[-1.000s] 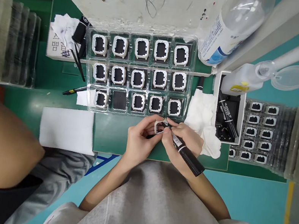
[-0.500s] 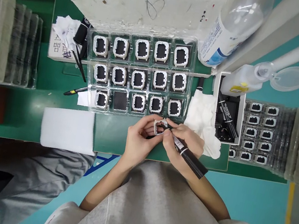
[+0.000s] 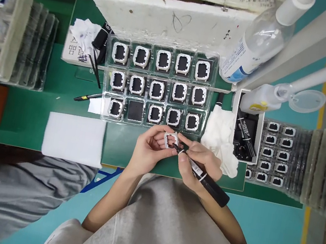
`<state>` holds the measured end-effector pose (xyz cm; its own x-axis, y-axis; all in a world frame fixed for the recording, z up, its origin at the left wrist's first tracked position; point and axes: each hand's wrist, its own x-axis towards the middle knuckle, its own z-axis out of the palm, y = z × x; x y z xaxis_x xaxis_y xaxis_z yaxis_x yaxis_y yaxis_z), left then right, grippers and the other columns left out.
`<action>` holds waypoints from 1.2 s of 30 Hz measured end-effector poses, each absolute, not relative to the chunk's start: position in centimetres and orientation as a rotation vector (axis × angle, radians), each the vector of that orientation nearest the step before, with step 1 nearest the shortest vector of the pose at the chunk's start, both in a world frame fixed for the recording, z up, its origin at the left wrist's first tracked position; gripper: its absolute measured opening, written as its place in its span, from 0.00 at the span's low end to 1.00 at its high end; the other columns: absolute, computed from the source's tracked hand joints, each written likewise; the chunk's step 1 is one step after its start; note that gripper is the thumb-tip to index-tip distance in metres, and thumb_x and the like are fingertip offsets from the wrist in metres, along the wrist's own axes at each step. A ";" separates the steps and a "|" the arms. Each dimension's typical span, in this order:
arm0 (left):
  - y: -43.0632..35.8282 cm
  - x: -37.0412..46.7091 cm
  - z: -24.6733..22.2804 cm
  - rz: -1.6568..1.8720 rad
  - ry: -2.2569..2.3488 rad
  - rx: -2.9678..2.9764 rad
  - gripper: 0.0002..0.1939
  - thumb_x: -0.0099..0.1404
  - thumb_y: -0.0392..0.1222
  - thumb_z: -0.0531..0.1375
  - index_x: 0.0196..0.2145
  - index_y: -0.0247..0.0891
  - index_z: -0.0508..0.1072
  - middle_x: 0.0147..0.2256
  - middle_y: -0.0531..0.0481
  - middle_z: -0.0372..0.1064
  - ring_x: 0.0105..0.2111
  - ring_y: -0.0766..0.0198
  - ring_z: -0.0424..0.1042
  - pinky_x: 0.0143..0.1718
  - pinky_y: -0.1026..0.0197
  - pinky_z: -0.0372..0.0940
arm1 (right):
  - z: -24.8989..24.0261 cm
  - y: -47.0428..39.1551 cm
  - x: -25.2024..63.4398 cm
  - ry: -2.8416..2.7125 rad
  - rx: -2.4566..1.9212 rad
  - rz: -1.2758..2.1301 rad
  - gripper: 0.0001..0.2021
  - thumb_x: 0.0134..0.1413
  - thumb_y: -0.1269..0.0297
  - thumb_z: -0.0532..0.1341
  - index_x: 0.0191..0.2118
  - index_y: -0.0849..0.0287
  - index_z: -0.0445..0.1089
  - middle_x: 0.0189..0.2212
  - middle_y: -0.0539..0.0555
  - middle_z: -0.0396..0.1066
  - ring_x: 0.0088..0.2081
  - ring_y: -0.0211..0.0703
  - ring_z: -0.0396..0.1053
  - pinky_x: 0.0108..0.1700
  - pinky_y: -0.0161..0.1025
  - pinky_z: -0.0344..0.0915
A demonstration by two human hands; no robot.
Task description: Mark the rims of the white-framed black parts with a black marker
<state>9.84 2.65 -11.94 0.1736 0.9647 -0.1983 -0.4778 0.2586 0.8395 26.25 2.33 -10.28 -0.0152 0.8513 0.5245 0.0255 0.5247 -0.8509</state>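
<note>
Between the fingers of my left hand (image 3: 149, 149) is a small white square frame (image 3: 166, 140), which looks like a watch case, held above the table's front edge. A black marker pen (image 3: 212, 189) lies in the grip of my right hand (image 3: 198, 164). Its tip meets or nearly meets the frame's lower right side; contact is hard to tell. Just beyond both hands sits a clear plastic tray (image 3: 158, 75) with rows of similar white frames. One pocket (image 3: 135, 111) in its nearest row shows only a dark base.
White cloth (image 3: 219, 132) and a box of black pens (image 3: 246, 132) are on the right, near two bottles. Left lie a white pad (image 3: 74, 138), tweezers (image 3: 95, 69) and a pen (image 3: 87, 97). Stacked trays (image 3: 33, 44) stand at far left. A seated person's leg (image 3: 29, 182) shows lower left.
The view has shifted slightly. In my left hand the frame has turned to show its opening more, and the pen tip has moved to its lower right side.
</note>
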 end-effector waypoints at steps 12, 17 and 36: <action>2.4 10.1 -12.1 1.227 0.838 0.848 0.19 0.65 0.28 0.76 0.50 0.41 0.78 0.42 0.51 0.84 0.42 0.66 0.85 0.47 0.69 0.79 | -10.1 2.4 26.2 -1.466 -0.735 0.729 0.10 0.70 0.80 0.64 0.47 0.57 0.69 0.31 0.47 0.66 0.27 0.42 0.66 0.55 0.65 0.86; 2.0 7.8 -11.2 1.325 1.321 1.313 0.26 0.69 0.35 0.75 0.62 0.43 0.78 0.52 0.46 0.79 0.45 0.59 0.85 0.51 0.56 0.81 | -10.3 2.3 26.6 -1.467 -0.772 0.644 0.10 0.72 0.81 0.64 0.48 0.58 0.69 0.31 0.47 0.64 0.26 0.40 0.61 0.51 0.67 0.87; 5.9 0.0 -10.3 0.655 1.881 2.316 0.30 0.81 0.51 0.61 0.73 0.34 0.70 0.55 0.31 0.69 0.54 0.41 0.66 0.58 0.39 0.65 | -10.4 2.2 26.5 -1.490 -0.781 0.566 0.11 0.70 0.82 0.64 0.49 0.59 0.69 0.30 0.46 0.63 0.24 0.40 0.61 0.44 0.59 0.88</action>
